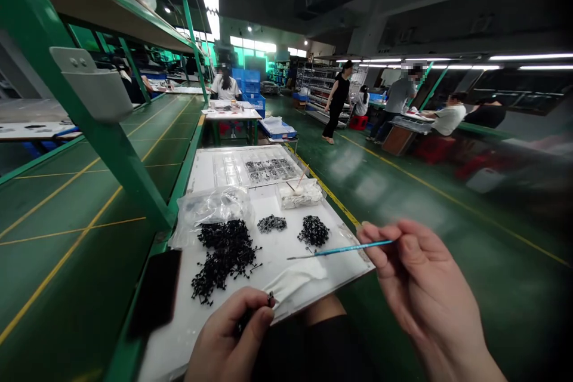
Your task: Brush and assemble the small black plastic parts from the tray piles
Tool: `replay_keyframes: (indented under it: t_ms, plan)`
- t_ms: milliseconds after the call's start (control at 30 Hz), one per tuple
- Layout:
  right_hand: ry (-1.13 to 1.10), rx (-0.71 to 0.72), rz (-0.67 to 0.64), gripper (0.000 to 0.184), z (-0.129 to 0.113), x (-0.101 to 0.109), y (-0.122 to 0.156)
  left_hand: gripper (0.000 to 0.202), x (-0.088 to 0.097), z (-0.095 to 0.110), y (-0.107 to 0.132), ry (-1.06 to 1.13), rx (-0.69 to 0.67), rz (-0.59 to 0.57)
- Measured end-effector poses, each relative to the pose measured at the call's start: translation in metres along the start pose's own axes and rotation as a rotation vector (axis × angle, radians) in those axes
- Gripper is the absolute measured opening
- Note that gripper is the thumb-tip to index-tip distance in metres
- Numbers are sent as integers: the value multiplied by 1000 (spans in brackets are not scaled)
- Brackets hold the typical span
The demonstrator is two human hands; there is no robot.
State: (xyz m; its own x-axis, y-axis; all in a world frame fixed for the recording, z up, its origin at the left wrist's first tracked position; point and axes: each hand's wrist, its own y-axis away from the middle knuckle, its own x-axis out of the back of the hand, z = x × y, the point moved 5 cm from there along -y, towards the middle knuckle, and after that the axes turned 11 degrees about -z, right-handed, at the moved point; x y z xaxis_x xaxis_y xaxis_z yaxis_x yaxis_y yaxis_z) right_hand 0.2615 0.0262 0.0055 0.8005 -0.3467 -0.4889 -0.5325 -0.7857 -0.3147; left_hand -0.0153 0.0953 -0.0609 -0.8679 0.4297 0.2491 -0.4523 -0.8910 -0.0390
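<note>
1. Black plastic: one small black part is pinched between thumb and fingertips of the left hand, which is curled closed at the near edge of the white board.
2. One thin blue brush is gripped by the right hand; the fingers are closed round its handle and the tip is aimed over the board.
3. One crumpled white cloth is noted beside the left hand.
4. Three heaps of black parts are counted: one large heap and two small heaps set apart.
5. Judged from the heaps, most pieces appear unhandled; only the small heaps seem dealt with.
6. One plastic bag and one clear tub with a swab are seen behind.
7. One moulded tray is partly filled with parts.
8. Farther off, about five people are seen at other benches.
</note>
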Motion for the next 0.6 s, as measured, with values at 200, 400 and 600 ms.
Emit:
replay_keyframes:
  t_ms: [200,400,600]
  plan:
    - [-102,-72,89,20,16,3,12,28,-3,3,-6,-56,-18,-35]
    - [-116,-110,101,17,23,6,24,25,-6,13,-6,-41,-64,13]
    - [-113,-103,95,17,22,8,25,22,-6,15,-3,-37,-73,17]
